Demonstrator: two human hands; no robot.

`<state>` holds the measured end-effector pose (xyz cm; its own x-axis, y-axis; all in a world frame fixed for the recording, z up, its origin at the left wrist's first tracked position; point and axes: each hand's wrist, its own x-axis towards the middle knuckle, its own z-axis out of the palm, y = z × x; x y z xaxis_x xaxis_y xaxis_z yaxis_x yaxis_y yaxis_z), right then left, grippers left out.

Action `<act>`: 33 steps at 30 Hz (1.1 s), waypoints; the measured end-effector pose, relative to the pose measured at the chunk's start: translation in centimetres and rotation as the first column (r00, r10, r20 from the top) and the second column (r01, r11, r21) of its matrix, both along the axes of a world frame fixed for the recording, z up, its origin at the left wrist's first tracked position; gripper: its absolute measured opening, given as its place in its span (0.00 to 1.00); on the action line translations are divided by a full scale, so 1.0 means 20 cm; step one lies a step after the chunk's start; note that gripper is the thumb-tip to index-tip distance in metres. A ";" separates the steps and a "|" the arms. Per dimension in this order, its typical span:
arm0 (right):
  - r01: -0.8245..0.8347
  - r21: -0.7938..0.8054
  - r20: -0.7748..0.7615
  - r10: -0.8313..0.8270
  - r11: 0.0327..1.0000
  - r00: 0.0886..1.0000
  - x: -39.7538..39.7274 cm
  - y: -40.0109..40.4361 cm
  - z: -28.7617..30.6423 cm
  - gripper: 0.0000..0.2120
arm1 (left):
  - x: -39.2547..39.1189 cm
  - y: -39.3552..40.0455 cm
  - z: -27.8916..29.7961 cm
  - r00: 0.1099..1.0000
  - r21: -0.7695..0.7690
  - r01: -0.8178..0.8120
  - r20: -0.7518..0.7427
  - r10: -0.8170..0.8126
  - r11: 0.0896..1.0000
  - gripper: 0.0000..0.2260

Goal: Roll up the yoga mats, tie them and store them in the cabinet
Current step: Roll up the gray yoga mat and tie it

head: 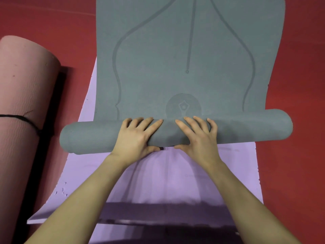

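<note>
A grey yoga mat point(184, 50) with printed guide lines lies flat, stretching away from me. Its near end is wound into a roll point(246, 127) running left to right. My left hand point(137, 136) and my right hand point(197, 136) rest side by side on the middle of the roll, fingers straight over its top, thumbs at its near side. Under the grey mat lies a flat purple mat point(175, 176), bare between the roll and me. A small dark thing shows between my thumbs; what it is cannot be told.
A rolled pink mat point(24, 95) lies at the left, tied round with a black cord point(21, 118). A black strip point(51, 138) lies along its right side. The floor point(299, 85) is red on both sides of the mats.
</note>
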<state>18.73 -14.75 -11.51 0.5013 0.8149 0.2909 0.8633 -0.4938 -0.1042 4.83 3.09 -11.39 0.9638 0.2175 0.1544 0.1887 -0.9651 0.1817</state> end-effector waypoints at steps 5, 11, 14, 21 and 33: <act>-0.004 -0.032 -0.074 0.002 0.999 0.997 -0.14 -0.08 0.03 0.44 | -0.13 -0.05 0.01 0.999 0.005 0.046 -0.004 -0.046 0.999 0.36; -0.004 -0.076 -0.159 -0.008 0.997 0.987 -0.27 -0.19 0.08 0.44 | -0.28 -0.15 0.03 0.995 -0.018 0.083 -0.045 -0.083 0.996 0.37; -0.006 -0.100 -0.171 -0.011 0.995 0.985 -0.32 -0.23 0.08 0.44 | -0.33 -0.20 0.03 0.995 -0.044 0.087 -0.055 -0.089 0.995 0.36; 0.137 -0.009 0.059 -0.136 0.991 0.989 -0.41 -0.29 0.02 0.30 | -0.35 -0.27 0.03 0.987 0.108 -0.059 0.156 0.042 0.992 0.29; 0.206 -0.079 0.013 -0.206 0.975 0.979 -0.21 -0.07 0.10 0.25 | -0.14 -0.18 0.07 0.969 0.048 -0.239 -0.054 0.242 0.970 0.26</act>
